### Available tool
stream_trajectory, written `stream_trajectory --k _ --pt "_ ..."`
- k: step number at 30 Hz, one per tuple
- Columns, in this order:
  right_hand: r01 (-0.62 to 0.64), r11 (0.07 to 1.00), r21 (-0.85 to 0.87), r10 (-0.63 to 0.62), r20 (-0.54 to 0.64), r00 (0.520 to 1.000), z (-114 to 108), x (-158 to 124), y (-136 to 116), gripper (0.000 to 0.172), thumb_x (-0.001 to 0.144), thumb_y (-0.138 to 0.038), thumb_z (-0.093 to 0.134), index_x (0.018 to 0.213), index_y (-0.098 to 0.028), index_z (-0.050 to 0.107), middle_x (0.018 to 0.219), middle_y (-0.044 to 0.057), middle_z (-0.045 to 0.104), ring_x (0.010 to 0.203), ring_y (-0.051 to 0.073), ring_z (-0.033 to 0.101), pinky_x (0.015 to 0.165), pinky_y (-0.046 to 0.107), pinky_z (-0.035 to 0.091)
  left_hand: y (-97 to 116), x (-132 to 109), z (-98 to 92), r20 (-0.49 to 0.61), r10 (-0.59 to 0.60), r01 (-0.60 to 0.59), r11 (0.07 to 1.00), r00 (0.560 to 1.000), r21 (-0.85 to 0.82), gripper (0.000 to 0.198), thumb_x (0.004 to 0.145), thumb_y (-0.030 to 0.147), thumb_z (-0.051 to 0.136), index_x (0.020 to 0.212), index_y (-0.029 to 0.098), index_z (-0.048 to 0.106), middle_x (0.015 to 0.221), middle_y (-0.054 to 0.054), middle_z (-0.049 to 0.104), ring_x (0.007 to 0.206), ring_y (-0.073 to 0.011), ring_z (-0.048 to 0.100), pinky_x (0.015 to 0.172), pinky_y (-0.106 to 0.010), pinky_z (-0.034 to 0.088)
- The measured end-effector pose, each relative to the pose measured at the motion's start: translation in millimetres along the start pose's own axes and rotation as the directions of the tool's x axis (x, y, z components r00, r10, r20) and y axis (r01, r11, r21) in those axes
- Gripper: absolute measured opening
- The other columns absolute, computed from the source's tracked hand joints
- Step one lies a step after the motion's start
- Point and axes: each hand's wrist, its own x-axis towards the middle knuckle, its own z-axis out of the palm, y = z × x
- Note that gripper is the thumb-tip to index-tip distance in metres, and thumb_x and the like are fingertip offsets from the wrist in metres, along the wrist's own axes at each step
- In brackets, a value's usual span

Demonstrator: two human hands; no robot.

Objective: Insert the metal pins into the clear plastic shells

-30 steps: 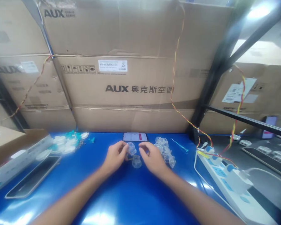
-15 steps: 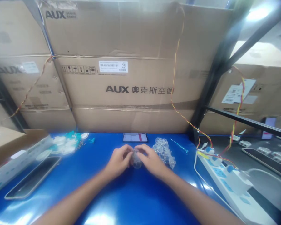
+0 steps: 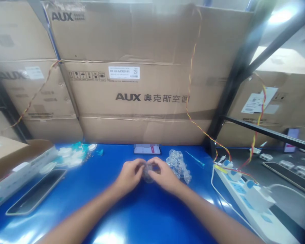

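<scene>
Between my two hands, over the middle of the blue table (image 3: 142, 210), is a small clear plastic round piece (image 3: 148, 174). My left hand (image 3: 132, 173) is closed on its left side, with thumb and fingers pinching it. From the right, my right hand (image 3: 164, 172) grips it too, the thumb lying across its front. Its fine detail is blurred. Just right of my right hand lies a pile of similar clear plastic pieces (image 3: 176, 162). A lit phone (image 3: 147, 149) leans behind my hands at the back of the table.
At the left are white round parts with teal pieces (image 3: 71, 156), a dark phone (image 3: 37, 193) and an open carton (image 3: 22, 173). On the right, a blue screwdriver (image 3: 195, 159) lies near a white power strip (image 3: 254, 206) with plugs and cables. Large cardboard boxes (image 3: 142, 44) wall off the back.
My right thumb and fingers have shifted slightly on the clear piece, which has turned a little between my hands. Everything else stays in place.
</scene>
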Motion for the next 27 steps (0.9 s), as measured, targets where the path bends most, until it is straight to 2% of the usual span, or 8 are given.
stream_trajectory --k 3,7,13,18,23,25,27 --pt "-0.008 1.0 0.004 0.008 0.003 1.0 -1 0 -2 0.02 0.074 -0.01 0.053 0.091 -0.018 0.061 0.094 0.002 0.059 0.084 0.015 0.06 0.064 0.023 0.05 2 0 -0.9 -0.002 0.027 -0.027 0.998 1.0 0.061 0.021 0.089 0.019 0.044 0.09 0.019 0.065 0.082 -0.003 0.07 0.07 -0.0141 0.064 0.064 -0.022 0.046" --pt "-0.027 1.0 -0.012 0.027 0.018 0.999 0 -2 -6 0.022 0.077 -0.016 0.056 0.097 -0.019 0.061 0.099 0.003 0.058 0.078 0.014 0.06 0.06 0.023 0.049 4 0 -2.9 -0.056 0.052 -0.043 0.988 0.997 0.146 0.021 0.089 0.019 0.044 0.09 0.019 0.065 0.079 -0.003 0.07 0.067 -0.0142 0.062 0.064 -0.022 0.044" --pt "0.079 0.988 -0.131 -0.092 -0.089 0.992 4 -4 -6 0.036 0.074 -0.015 0.061 0.11 -0.021 0.058 0.108 0.006 0.057 0.096 0.019 0.057 0.068 0.027 0.05 -1 1 -7.6 -0.103 0.127 -0.086 0.939 0.987 0.333 0.022 0.091 0.02 0.042 0.094 0.021 0.063 0.088 -0.006 0.069 0.079 -0.0178 0.064 0.072 -0.025 0.043" --pt "0.103 0.949 -0.298 -0.15 -0.14 0.979 4 -5 -5 0.021 0.075 -0.024 0.067 0.094 -0.02 0.06 0.093 0.004 0.059 0.083 0.018 0.056 0.07 0.029 0.047 -4 1 -9.4 -0.092 0.17 -0.114 0.893 0.981 0.435 0.019 0.091 0.021 0.042 0.091 0.02 0.062 0.086 -0.007 0.067 0.076 -0.0183 0.062 0.072 -0.026 0.042" --pt "0.151 0.933 -0.328 -0.184 -0.075 0.98 7 -7 -8 0.013 0.079 -0.024 0.066 0.092 -0.021 0.063 0.087 0.002 0.059 0.076 0.015 0.054 0.069 0.027 0.044 -2 -1 -6.7 -0.101 0.154 -0.101 0.908 0.983 0.406 0.017 0.09 0.02 0.043 0.087 0.019 0.06 0.081 -0.006 0.065 0.071 -0.0169 0.059 0.068 -0.025 0.04" --pt "0.151 0.931 -0.333 -0.187 -0.08 0.979 9 -8 -9 0.006 0.083 -0.022 0.061 0.088 -0.021 0.063 0.083 0.001 0.058 0.074 0.015 0.054 0.068 0.027 0.042 -1 -2 -4.6 -0.097 0.14 -0.094 0.921 0.985 0.379 0.018 0.091 0.019 0.042 0.086 0.019 0.06 0.08 -0.005 0.065 0.071 -0.0164 0.059 0.068 -0.025 0.041" --pt "0.146 0.926 -0.348 -0.193 -0.102 0.976 10 -8 -10 0.006 0.085 -0.019 0.056 0.082 -0.021 0.062 0.078 0.001 0.057 0.072 0.015 0.053 0.067 0.027 0.041 0 -2 -3.0 -0.087 0.138 -0.098 0.929 0.987 0.358 0.018 0.091 0.019 0.042 0.085 0.019 0.06 0.08 -0.005 0.065 0.072 -0.0161 0.059 0.069 -0.025 0.041"
